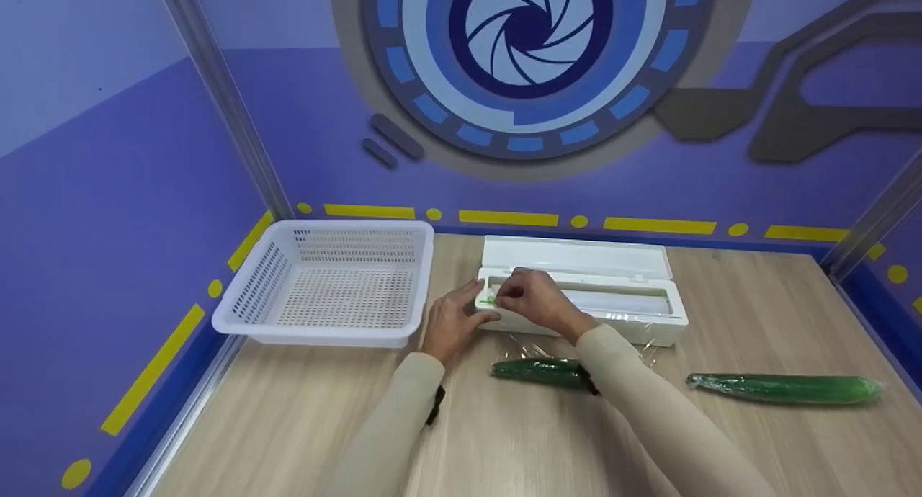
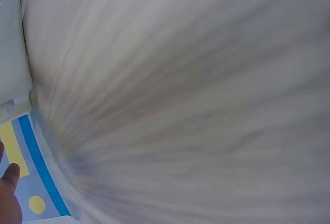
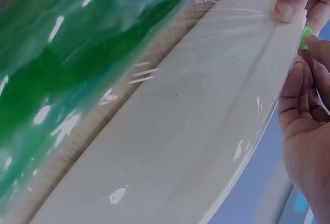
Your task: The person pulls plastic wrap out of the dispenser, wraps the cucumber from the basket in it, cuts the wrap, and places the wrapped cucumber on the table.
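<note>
A white cling film dispenser (image 1: 652,331) stands on the table with its lid tipped back and a film roll inside. My left hand (image 1: 450,324) grips its left end, thumb at the front. With the fingertips of my right hand (image 1: 536,299) I pinch a small green slide cutter (image 3: 306,37) at that same end. Clear film runs down over the front of the box to a cucumber (image 1: 534,370) lying before it, partly hidden by my right forearm. In the left wrist view, only part of a hand (image 2: 10,198) shows at the lower left.
A second cucumber (image 1: 792,388), wrapped in film, lies to the right on the wooden table (image 1: 504,446). On the left stands a white perforated basket (image 1: 324,336) with nothing in it. Blue-purple panels (image 1: 302,137) close off the back and sides.
</note>
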`<state>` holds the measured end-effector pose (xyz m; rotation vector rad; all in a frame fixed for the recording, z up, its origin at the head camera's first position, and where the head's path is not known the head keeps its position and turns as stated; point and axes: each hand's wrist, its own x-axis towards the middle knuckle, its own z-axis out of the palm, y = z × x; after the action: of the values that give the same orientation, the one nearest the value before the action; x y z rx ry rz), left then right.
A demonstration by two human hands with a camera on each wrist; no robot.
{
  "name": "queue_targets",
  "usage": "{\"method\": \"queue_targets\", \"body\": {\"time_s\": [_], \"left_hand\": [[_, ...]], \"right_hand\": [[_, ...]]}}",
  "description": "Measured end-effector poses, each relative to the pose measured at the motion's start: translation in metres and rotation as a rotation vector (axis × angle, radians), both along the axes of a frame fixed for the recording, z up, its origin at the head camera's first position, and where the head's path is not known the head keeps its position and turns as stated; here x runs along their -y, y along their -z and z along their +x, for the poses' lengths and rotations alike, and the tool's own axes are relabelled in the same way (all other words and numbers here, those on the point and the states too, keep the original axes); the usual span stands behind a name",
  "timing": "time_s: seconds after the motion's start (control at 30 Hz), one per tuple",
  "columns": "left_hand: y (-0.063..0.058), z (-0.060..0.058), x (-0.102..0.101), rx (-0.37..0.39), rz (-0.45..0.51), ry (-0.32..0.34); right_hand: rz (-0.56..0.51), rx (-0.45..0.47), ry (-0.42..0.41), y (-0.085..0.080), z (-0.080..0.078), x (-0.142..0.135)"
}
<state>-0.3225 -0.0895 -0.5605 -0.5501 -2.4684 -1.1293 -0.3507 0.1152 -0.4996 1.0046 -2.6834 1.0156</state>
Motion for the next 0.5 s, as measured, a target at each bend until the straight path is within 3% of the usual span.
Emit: {"method": "queue_targets", "body": {"time_s": [0.37,0.5], "left_hand": [[0.001,0.002,0.000,0.026,0.008,0.007],[0.000,0.001,0.000,0.003,0.018,0.007]], "right_hand": [[0.016,-0.010,-0.037,-0.002,0.001,-0.008],[0.028,-0.007,-0.040,-0.004,0.000,-0.014]]}}
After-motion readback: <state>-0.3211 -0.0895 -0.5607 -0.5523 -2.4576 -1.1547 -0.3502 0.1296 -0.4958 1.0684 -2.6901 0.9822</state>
